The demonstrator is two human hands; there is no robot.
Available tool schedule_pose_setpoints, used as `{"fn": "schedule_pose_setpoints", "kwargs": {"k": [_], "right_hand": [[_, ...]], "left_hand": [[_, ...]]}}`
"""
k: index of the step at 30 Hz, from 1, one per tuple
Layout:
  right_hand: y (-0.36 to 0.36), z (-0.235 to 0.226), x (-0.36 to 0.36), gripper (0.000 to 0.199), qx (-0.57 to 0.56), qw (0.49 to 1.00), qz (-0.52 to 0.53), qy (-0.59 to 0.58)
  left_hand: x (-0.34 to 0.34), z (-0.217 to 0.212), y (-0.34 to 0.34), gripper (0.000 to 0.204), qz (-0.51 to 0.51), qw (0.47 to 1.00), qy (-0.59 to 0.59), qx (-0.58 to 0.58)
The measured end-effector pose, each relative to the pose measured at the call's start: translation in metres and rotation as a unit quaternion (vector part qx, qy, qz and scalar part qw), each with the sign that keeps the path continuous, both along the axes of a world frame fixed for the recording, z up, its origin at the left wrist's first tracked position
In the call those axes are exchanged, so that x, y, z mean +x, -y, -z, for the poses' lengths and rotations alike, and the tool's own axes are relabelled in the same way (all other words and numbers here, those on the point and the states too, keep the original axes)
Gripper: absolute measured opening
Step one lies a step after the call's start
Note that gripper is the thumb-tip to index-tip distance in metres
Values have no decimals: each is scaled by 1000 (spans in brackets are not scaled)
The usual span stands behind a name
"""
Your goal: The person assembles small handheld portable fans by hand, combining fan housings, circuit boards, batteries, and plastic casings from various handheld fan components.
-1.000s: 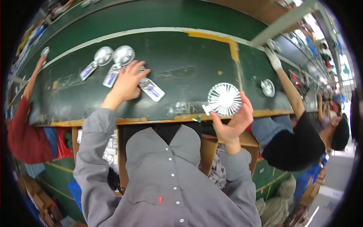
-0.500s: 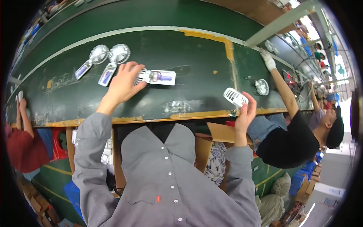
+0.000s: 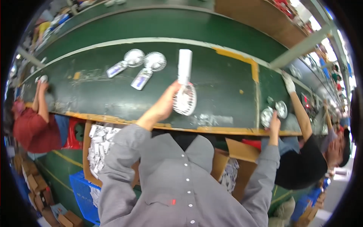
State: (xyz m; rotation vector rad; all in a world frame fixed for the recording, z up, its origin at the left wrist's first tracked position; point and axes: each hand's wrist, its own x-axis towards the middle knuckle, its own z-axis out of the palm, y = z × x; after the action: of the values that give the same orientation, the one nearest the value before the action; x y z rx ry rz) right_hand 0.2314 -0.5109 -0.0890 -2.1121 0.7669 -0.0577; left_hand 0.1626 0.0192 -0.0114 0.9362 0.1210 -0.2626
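Note:
My left hand (image 3: 165, 104) grips a white handheld fan over the bench, near where the round cage joins the handle. Its handle (image 3: 185, 65) points away from me, and its slotted round cage (image 3: 185, 99) lies toward me. My right hand (image 3: 275, 124) is low at the bench's front right, fingers pinched at the edge of a round white ribbed fan part (image 3: 266, 117). Just beyond those fingertips rests another round fan part (image 3: 281, 109). Two more fans, a left one (image 3: 134, 58) and a right one (image 3: 155, 61), lie farther back with purple-blue showing in their handles.
The green bench (image 3: 223, 90) has a taped front edge. Beneath it stand a carton of white parts (image 3: 99, 143), a blue crate (image 3: 81, 200) and an open carton (image 3: 242, 149). At right, a co-worker's gloved hand (image 3: 289, 84) rests on the bench; another co-worker (image 3: 36, 128) works at left.
My left hand has lifted the fan and turned it, so the handle points away and shows plain white. My right hand has moved right, beside the round fan part. The view has shifted.

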Motion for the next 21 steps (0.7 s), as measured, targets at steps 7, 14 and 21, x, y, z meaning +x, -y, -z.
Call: {"fn": "schedule_pose_setpoints", "kwargs": {"k": [7,14,21], "right_hand": [[68,40,41,56,225,974,4,3],[-249,-100,-100,67,-79,850,-377,360],[-268,-110,-126,38,-108,698,-578,409]], "left_hand": [[-19,19,24,32,-6,991,17,131],[-55,-42,40,45,213,840,95,489],[-79,-16,74,38,440,885,8,151]]}}
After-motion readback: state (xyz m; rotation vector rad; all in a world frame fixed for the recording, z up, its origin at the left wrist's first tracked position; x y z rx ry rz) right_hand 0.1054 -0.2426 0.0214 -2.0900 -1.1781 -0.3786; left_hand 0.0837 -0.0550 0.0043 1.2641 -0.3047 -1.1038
